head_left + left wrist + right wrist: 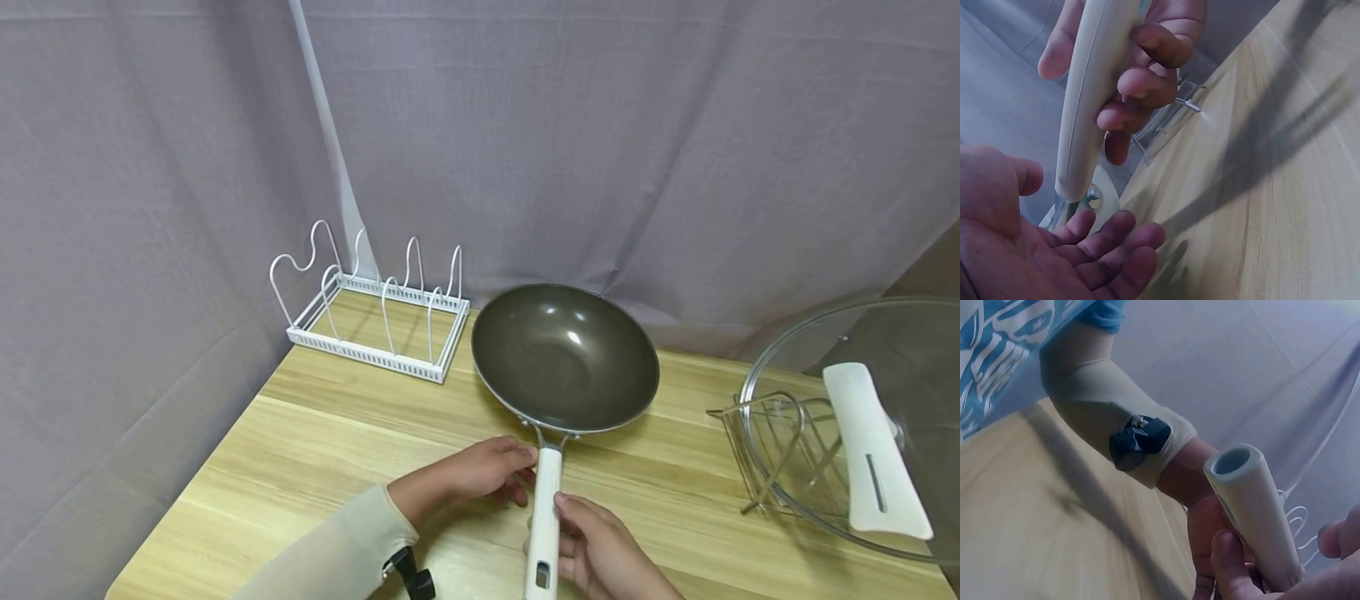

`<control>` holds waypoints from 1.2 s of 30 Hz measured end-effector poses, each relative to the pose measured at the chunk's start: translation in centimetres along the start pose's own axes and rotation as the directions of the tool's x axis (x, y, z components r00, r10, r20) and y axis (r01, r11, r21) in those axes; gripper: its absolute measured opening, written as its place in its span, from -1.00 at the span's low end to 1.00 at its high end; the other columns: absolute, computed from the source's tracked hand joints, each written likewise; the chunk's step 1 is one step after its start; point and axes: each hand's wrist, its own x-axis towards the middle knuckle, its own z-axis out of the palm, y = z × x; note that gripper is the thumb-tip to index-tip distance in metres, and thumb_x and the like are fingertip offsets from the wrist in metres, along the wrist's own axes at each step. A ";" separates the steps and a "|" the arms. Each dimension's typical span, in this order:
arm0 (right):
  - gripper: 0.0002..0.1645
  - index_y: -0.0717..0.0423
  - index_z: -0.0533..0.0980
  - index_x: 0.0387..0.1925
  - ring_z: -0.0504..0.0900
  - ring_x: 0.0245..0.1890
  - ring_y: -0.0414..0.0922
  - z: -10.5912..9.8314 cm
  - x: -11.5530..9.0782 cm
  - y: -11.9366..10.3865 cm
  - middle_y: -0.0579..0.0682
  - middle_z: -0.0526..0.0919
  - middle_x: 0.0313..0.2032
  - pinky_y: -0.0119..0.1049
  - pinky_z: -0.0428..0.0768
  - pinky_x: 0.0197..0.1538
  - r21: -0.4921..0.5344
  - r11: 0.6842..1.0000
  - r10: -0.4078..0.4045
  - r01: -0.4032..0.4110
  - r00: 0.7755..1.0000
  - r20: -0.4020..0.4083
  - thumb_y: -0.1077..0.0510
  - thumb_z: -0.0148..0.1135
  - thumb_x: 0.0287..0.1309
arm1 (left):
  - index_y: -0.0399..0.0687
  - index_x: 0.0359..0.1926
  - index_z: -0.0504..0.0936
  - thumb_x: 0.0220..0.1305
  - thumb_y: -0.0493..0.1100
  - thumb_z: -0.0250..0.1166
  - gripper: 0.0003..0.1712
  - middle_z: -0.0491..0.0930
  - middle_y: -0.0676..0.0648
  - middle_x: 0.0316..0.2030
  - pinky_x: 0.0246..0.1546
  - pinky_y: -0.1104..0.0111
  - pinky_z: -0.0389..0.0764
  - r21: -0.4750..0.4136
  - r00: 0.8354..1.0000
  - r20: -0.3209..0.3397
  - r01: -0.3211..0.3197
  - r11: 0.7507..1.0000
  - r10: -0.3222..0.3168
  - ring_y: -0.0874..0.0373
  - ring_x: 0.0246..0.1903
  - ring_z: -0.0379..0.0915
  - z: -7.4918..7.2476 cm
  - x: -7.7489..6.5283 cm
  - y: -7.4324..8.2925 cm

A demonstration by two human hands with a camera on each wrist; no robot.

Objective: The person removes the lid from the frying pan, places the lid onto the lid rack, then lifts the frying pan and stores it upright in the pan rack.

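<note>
A dark, round frying pan (566,358) with a pale metal rim lay toward the back of the light wood-grain table (300,467), its bowl facing up and its cream, hollow-ended handle (543,521) pointing back at the person. Whether its base touched the wood could not be told.

The right hand (600,542) gripped that handle along its near half, thumb on one side and fingers curled round the other. The left hand (487,471) was loosely unfolded, palm and fingers relaxed, close beside the handle just below the metal bracket — whether a fingertip touched it could not be told.

The step in hand seemed to be holding and steadying the pan, with the right hand alone doing the gripping. Any next move of the pan would have called for a firm right-hand hold and a level bowl; the left hand seemed well placed to support the handle near the bracket, against the weight tipping forward.

Room mattered too: the white wire rack (442,372), with upright loops on a rectangular base, stood just left of the rim. Well to the right was a clear glass lid with a broad cream grip (873,454) — a metal wire stand (785,457) showed through it.
</note>
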 end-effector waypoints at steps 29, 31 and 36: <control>-0.80 0.14 0.44 -0.05 0.71 -0.21 -0.14 1.5 1.5 0.5 -0.03 0.65 -0.21 -0.24 0.65 0.05 0.285 0.956 0.029 -0.067 0.990 0.137 0.10 -0.05 0.59 | -0.27 0.02 0.56 0.61 0.05 -0.02 -0.54 0.66 -0.09 -0.23 -0.31 0.22 0.63 -0.042 0.993 0.117 -0.032 0.999 0.036 0.14 -0.38 0.58 0.7 1.0 -0.3; -0.80 0.14 0.46 -0.07 0.71 -0.24 -0.14 1.6 1.6 0.5 -0.03 0.64 -0.23 -0.25 0.65 0.03 0.293 0.954 0.026 -0.064 0.991 0.134 0.12 -0.05 0.59 | -0.26 0.02 0.55 0.61 0.05 -0.02 -0.55 0.65 -0.08 -0.24 -0.31 0.25 0.62 -0.048 0.992 0.118 -0.031 0.998 0.037 0.14 -0.38 0.58 0.7 1.1 -0.4; -0.80 0.14 0.46 -0.10 0.71 -0.29 -0.15 1.8 1.8 0.6 -0.05 0.63 -0.27 -0.28 0.66 0.00 0.311 0.948 0.036 -0.074 0.992 0.125 0.15 -0.08 0.59 | -0.25 -0.02 0.55 0.61 0.06 -0.03 -0.56 0.63 -0.08 -0.32 -0.34 0.31 0.61 -0.071 0.988 0.146 -0.038 0.997 0.048 0.15 -0.40 0.56 0.8 1.2 -0.6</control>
